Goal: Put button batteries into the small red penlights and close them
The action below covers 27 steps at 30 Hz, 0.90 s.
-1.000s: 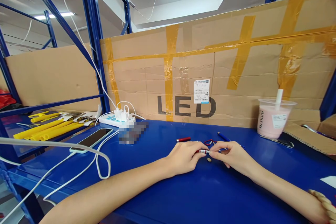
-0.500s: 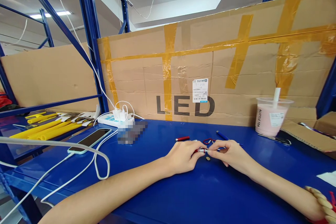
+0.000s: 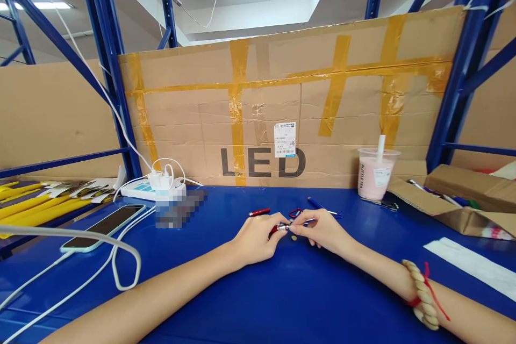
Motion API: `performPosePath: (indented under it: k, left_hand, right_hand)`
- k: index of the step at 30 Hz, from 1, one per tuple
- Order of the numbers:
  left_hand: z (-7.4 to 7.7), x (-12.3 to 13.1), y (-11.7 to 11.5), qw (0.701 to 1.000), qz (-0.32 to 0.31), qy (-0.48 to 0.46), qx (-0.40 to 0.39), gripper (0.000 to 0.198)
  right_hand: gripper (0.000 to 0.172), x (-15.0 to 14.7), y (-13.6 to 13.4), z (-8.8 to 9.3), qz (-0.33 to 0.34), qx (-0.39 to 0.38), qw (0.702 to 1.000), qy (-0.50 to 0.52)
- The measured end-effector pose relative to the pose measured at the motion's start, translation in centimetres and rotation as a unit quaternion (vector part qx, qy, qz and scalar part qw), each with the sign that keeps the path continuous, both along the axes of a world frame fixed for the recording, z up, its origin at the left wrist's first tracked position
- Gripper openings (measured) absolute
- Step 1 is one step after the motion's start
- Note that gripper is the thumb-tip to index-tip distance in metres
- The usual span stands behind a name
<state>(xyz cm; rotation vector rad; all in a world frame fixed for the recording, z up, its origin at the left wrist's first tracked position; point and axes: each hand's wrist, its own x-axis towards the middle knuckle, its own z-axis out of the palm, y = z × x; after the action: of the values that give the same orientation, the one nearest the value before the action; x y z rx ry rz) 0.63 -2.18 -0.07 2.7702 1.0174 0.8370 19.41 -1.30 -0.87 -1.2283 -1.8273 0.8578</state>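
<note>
My left hand [image 3: 258, 237] is closed around a small red and silver tube [image 3: 281, 228], which lies nearly level just above the blue tabletop. At the tube's silver end, the fingertips of my right hand [image 3: 322, 228] are pinched together; what they grip is too small to make out. A small round metal disc [image 3: 294, 238], like a button cell, lies below the fingertips. Behind my left hand rests a red tube-shaped piece [image 3: 259, 212]. A red clip [image 3: 295, 213] lies just beyond the fingers, and a blue pen [image 3: 316, 203] lies behind my right hand.
A cup of pink drink [image 3: 374, 177] stands at the back right, with scissors [image 3: 381, 204] by its base. Farther right are an open cardboard box [image 3: 455, 215] and white paper [image 3: 475, 263]. A phone [image 3: 105, 228], white cables and a power strip [image 3: 137, 189] occupy the left.
The view has turned to the right, so everything sits farther left and more of the box shows. Both hands keep nearly the same hold at the tube.
</note>
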Motion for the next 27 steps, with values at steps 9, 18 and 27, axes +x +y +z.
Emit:
performPosePath:
  k: [9, 18, 27]
  left_hand:
    - [-0.08, 0.41, -0.12, 1.0, 0.024, 0.009, 0.006, 0.019]
    - [-0.03, 0.66, 0.1, 0.999, 0.035, 0.028, 0.009, 0.02]
    - [-0.2, 0.53, 0.27, 0.999, 0.031, 0.022, 0.006, 0.021]
  right_hand:
    - [0.035, 0.14, 0.28, -0.02, 0.004, 0.042, 0.998, 0.047]
    - [0.034, 0.14, -0.13, 0.27, 0.02, 0.012, 0.997, 0.067]
    - [0.038, 0.0, -0.07, 0.14, 0.004, 0.001, 0.996, 0.087]
